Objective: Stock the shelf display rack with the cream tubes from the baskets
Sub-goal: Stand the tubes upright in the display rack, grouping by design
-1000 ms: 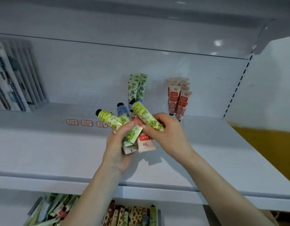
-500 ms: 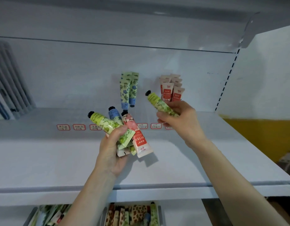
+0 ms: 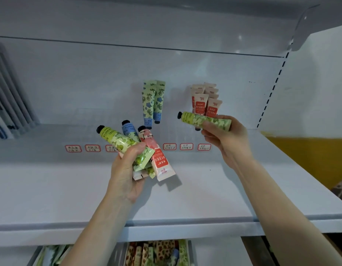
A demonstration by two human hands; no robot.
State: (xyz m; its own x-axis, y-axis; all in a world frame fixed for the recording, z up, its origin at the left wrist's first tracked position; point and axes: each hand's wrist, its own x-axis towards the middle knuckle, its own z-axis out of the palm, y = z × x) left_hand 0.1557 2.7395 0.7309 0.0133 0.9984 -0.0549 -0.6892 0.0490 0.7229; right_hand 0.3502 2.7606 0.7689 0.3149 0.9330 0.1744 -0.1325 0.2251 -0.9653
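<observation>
My left hand grips a fan of cream tubes over the white shelf: a yellow-green one, a blue-capped one and a pink-and-red one. My right hand holds a single yellow-green tube level, its black cap pointing left, just in front of the pink tubes standing at the back of the shelf. Two rows of blue-and-green tubes stand cap-down to their left.
Red-framed price labels run along the shelf behind my hands. Flat packaged goods lean at the far left. Below the shelf edge, two baskets hold more tubes. A white side wall closes the right.
My right hand drew one yellow-green tube out of the bunch and carried it right and back, toward the pink tubes. My left hand kept hold of the remaining tubes.
</observation>
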